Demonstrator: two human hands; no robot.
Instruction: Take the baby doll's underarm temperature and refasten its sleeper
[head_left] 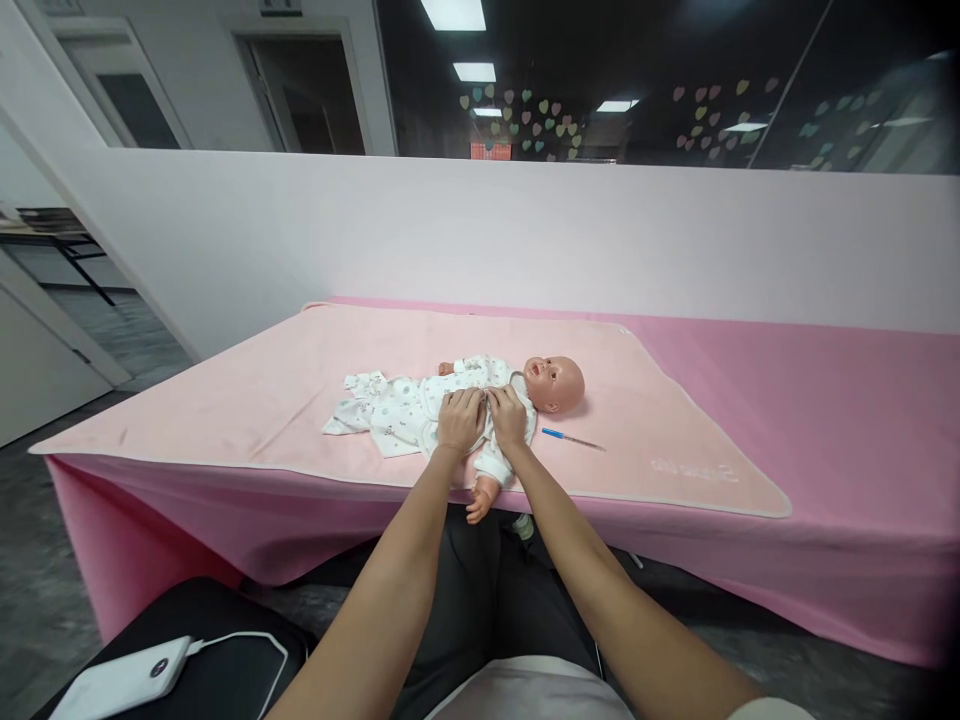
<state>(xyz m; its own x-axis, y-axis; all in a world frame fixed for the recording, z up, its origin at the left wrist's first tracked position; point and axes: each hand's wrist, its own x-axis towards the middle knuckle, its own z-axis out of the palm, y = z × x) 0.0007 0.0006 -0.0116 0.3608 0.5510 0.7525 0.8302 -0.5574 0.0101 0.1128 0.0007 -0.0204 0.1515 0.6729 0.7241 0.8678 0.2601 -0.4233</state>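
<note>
Hands, two: left hand [460, 420] and right hand [508, 417] pinching one doll's romper [409, 410].

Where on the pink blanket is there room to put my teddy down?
Bare blanket lies left of the doll, and more between the blue pen and the right edge. Crowded at the doll's chest, where the left hand and right hand rest.

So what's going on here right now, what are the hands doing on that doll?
A person has both hands on a baby doll lying on its back on a pink blanket over the table. The left hand and right hand sit side by side on the chest of the doll's white printed outfit, fingers pinching the fabric at its front opening. A blue-tipped thermometer-like stick lies on the blanket beside the doll's head, untouched.
</note>
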